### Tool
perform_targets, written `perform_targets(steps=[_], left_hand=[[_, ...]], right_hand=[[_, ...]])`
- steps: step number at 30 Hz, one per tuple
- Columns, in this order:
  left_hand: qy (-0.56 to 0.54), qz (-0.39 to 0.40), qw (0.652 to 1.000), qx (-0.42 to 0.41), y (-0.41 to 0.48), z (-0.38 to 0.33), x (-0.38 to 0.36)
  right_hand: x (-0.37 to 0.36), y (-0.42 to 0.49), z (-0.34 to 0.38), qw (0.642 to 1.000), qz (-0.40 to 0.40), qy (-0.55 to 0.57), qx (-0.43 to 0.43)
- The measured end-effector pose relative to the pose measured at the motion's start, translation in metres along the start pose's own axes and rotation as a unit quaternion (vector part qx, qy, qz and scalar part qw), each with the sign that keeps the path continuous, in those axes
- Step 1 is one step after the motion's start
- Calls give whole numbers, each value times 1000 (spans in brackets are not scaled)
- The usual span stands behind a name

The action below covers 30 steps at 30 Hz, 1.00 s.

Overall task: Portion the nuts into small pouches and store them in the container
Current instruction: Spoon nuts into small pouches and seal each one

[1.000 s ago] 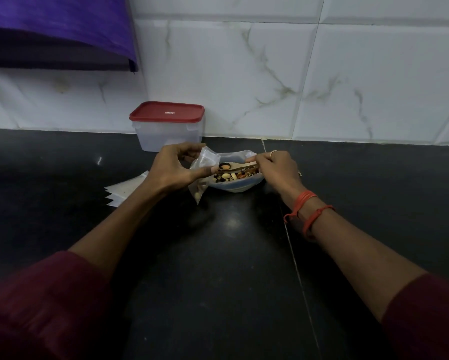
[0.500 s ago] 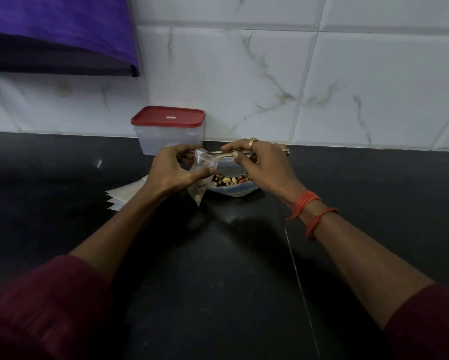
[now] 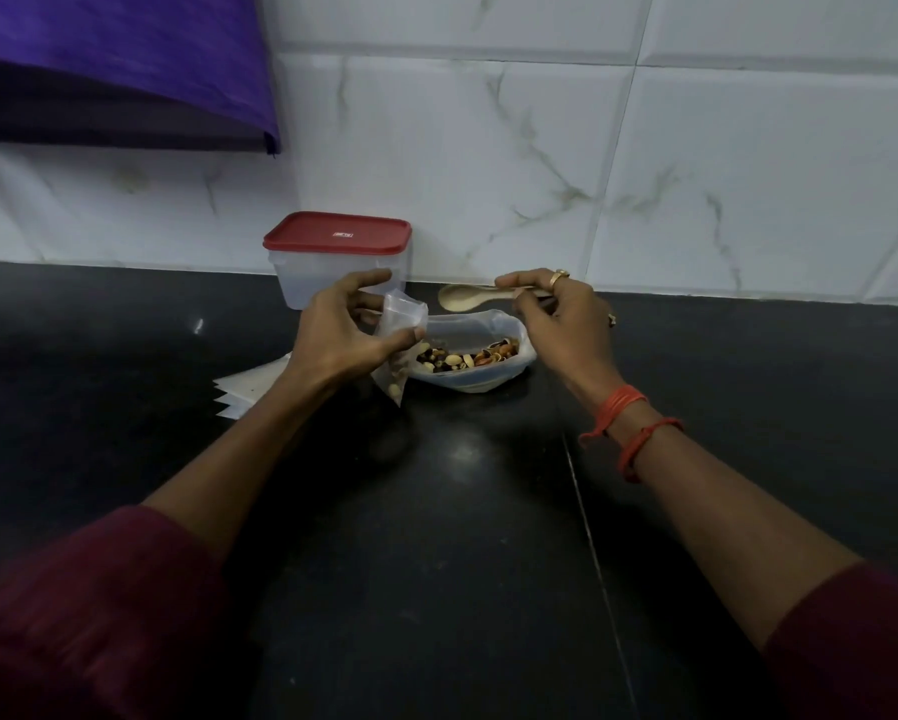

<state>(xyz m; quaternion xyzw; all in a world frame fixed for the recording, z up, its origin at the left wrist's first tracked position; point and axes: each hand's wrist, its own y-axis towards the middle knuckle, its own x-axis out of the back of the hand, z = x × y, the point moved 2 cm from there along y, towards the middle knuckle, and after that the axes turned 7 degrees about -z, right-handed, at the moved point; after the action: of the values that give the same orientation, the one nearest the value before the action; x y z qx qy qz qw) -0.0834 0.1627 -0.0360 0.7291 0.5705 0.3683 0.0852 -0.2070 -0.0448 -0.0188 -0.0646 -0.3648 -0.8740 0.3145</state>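
Dark counter [image 3: 436, 563]: lidded container [image 3: 327, 265], flat pouches [image 3: 252, 389]

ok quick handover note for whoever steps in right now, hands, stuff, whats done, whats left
Left hand: holds an open pouch upright, a few nuts in its bottom.
Right hand: holds the spoon above the bowl; the spoon looks empty.
Nuts are in the bowl, between the hands.
Container stands at the wall, lid on.
Spare pouches lie stacked beside the left wrist.
Done: one pouch started.
Left: fill and close it, fill the others, open the container, store them.
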Motion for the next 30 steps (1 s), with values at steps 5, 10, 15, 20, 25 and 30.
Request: perform_targets(steps=[5,10,15,20,25,30], left_hand=[[-22,-9,1000,1,0,0,2],[-43,-26,999,-5,0,-2,6],[-27,36,999,-2,-1,-3,2],[-11,73,997,24,-1,0,0],[-16,88,995,35,-1,0,-1],[-12,88,996,32,-1,0,0]], right_hand=[[-7,-8,-7,983,58,-161,65],[-13,-11,-10,961,105,-226,123],[-15,-13,-11,956,136,-232,116],[-13,-9,-11,969,114,-210,70],[-13,-11,-12,958,128,-234,103],[-6,-5,-16,966,103,-217,98]])
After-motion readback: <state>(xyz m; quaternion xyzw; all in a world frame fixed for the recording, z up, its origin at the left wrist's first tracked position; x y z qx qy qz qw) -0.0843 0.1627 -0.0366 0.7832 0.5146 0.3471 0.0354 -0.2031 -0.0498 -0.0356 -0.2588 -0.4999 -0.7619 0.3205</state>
